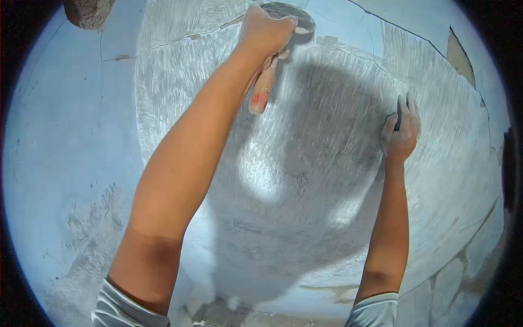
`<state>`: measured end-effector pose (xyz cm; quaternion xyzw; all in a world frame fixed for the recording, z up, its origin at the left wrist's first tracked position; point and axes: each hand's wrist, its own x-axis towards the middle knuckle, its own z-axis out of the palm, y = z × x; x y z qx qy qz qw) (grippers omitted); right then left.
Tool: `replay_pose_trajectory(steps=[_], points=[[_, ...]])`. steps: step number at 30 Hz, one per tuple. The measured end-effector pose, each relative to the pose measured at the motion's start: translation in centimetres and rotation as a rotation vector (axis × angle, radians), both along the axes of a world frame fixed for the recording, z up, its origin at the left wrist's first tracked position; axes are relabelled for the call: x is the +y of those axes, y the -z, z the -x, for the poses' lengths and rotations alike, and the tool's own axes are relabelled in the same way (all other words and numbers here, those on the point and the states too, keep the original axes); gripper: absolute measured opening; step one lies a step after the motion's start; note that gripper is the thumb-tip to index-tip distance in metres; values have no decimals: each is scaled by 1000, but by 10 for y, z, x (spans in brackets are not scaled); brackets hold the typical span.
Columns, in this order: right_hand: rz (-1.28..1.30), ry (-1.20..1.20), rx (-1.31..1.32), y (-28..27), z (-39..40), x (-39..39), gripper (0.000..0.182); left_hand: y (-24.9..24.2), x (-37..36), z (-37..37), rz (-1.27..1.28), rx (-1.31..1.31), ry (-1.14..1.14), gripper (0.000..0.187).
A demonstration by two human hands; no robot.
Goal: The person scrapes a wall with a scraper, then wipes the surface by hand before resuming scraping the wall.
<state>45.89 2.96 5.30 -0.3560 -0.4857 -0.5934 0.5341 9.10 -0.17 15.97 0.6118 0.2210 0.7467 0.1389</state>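
My left hand (267, 30) is high on the wall near the top centre, its fingers wrapped round a trowel-like tool. The tool's worn wooden handle (262, 92), marked red near the end, points down below the hand. Its dark, rounded metal blade (305, 23) shows to the right of the knuckles, against the wall. My right hand (401, 133) is lower and to the right, against the wall, fingers pointing up. Between its thumb and fingers shows a small dark object (398, 115) whose kind I cannot make out. Both hands look dusty.
A pale wall (338, 163) fills the view, covered with streaky scratch marks. Smoother blue-grey surface (65, 125) lies at the left. Cracks run across the top and right, with a chipped brown patch (90, 12) at upper left. Rubble (218, 313) appears at the bottom.
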Motion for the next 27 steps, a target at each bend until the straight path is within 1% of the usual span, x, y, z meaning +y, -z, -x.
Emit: replay_pose_trajectory(steps=[1,2,5,6,9,10,12,13,16,19,20,23,24,25,27], points=[[15,5,19,1,1,-1,42,0,0,-3,5,-36,15,63],[5,-11,5,2,0,-1,42,10,-1,2,21,-13,84,67],[-9,-33,-21,3,-2,3,42,38,-4,5,-52,53,-40,70],[-5,-16,-12,3,-2,1,42,32,0,2,-43,11,53,70],[-32,-16,-19,0,-2,3,42,-16,47,-14,-97,46,-429,70],[-39,-26,-24,1,-2,4,42,-4,-3,-21,6,-81,-122,68],[-3,-15,0,4,0,1,42,22,-13,0,21,44,5,67],[4,-11,10,2,0,0,42,27,-15,8,16,104,68,66],[-13,14,-9,2,-2,2,42,22,-16,5,27,65,49,59],[-4,4,19,2,1,1,42,-13,-10,-6,51,38,-87,47],[-8,-9,23,1,2,1,42,-8,-8,-5,33,48,-42,49],[5,-29,14,2,3,-2,43,34,-24,2,-4,53,93,59],[5,-24,14,3,2,0,43,40,-21,4,9,68,60,61],[-2,-19,20,3,2,1,43,36,-3,3,-61,67,-50,63],[-5,-20,30,2,6,-1,43,9,39,-3,-210,51,-266,66]])
